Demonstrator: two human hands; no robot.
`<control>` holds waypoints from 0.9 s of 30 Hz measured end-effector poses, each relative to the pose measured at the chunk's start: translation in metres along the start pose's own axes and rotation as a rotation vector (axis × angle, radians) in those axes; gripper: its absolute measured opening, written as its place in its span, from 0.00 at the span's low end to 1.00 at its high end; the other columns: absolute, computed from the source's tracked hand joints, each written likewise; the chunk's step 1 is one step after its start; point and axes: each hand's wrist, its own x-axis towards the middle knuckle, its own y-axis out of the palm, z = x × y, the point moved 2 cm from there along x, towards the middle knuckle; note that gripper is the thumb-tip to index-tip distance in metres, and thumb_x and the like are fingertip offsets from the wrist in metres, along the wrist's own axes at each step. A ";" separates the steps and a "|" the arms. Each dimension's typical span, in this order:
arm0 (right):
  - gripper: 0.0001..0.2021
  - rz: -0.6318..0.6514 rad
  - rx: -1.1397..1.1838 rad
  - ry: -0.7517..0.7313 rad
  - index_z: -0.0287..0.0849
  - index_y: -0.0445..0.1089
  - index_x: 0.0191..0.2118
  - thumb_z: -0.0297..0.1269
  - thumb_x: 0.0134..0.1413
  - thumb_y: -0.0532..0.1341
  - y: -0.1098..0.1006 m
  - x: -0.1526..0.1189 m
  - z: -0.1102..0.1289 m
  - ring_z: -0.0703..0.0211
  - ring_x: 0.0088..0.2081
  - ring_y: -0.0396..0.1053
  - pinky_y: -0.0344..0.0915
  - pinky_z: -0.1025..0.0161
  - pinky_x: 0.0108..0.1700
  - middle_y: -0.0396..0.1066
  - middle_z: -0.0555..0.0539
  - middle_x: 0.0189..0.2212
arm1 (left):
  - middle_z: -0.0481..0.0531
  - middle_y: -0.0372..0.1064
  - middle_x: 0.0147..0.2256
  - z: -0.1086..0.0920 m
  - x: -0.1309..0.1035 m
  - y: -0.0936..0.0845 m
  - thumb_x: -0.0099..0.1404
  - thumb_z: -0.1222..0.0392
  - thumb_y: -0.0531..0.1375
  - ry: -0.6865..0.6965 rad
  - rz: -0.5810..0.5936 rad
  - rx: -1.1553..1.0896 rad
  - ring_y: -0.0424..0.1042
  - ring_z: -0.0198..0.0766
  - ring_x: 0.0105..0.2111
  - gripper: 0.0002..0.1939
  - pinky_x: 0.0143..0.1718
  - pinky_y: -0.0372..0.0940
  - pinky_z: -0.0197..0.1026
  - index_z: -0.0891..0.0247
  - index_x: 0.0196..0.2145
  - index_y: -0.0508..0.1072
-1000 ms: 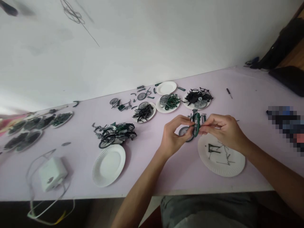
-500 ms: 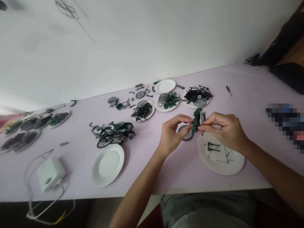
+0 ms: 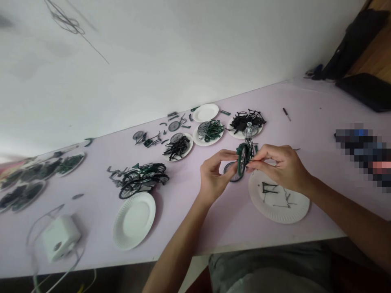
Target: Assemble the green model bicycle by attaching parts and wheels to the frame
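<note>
Between my hands is a partly built model bicycle point(image 3: 241, 159) with a green fender over a spoked wheel. My left hand point(image 3: 216, 175) pinches it at the fender side. The fingertips of my right hand point(image 3: 279, 165) are closed near the wheel's hub; any small piece between them is hidden. Another spoked wheel point(image 3: 229, 171) shows behind my left fingers, and I cannot tell whether it is joined on. Partly under my right hand, a white paper plate point(image 3: 269, 213) carries a small black frame piece point(image 3: 270, 188) and thin dark sprue bits.
Finished-looking model bicycles point(image 3: 140, 177) stand left of my hands, beside a paper plate point(image 3: 134, 221). Farther back are plates of black parts point(image 3: 179, 147), green parts point(image 3: 214, 131) and more black parts point(image 3: 244, 122). A screwdriver point(image 3: 286, 114) lies at right; a white adapter point(image 3: 61, 238) sits front left.
The model bicycle has turned in my hands, so its fendered wheel now shows more of its spokes. The whole view has shifted slightly.
</note>
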 end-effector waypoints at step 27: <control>0.17 0.103 0.369 0.439 0.40 0.73 0.24 0.42 0.39 0.80 0.003 0.005 -0.007 0.63 0.21 0.71 0.69 0.67 0.23 0.74 0.49 0.19 | 0.59 0.82 0.41 0.001 -0.001 0.004 0.69 0.61 0.67 0.014 0.099 -0.041 0.81 0.41 0.41 0.04 0.44 0.73 0.40 0.62 0.40 0.83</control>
